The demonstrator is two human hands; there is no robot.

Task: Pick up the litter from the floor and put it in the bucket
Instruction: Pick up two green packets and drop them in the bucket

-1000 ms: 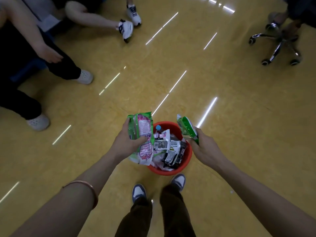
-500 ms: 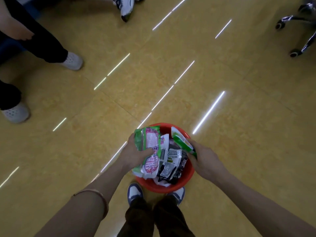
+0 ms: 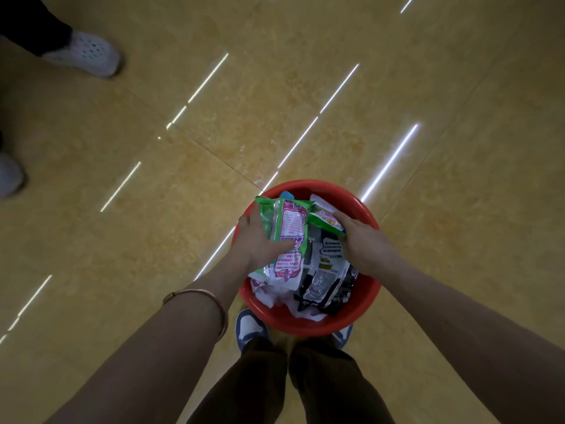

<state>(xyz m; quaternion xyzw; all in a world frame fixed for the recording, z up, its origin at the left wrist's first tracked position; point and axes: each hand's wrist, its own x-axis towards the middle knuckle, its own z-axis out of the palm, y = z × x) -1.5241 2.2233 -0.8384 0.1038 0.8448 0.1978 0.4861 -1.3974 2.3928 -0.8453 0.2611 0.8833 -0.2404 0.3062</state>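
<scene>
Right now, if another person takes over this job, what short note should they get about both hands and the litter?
Left hand: shut on the green and pink packet, held over the red bucket.
Right hand: shut on the small green packet, also over the bucket.
Done: bucket already holds several wrappers, including a black packet.
Left: release both packets into the bucket. No other litter shows on the visible floor.

Glossy yellow-ochre floor [image 3: 305, 87] fills the view, big mottled tiles with thin seams [image 3: 214, 154] running diagonally. Bright white streaks of reflected ceiling light [image 3: 388, 163] slash across the polish in parallel lines. Upper left, a bystander's white perforated clog [image 3: 87, 55] under a dark trouser leg; another pale shoe [image 3: 9, 175] pokes in at the left edge.
</scene>
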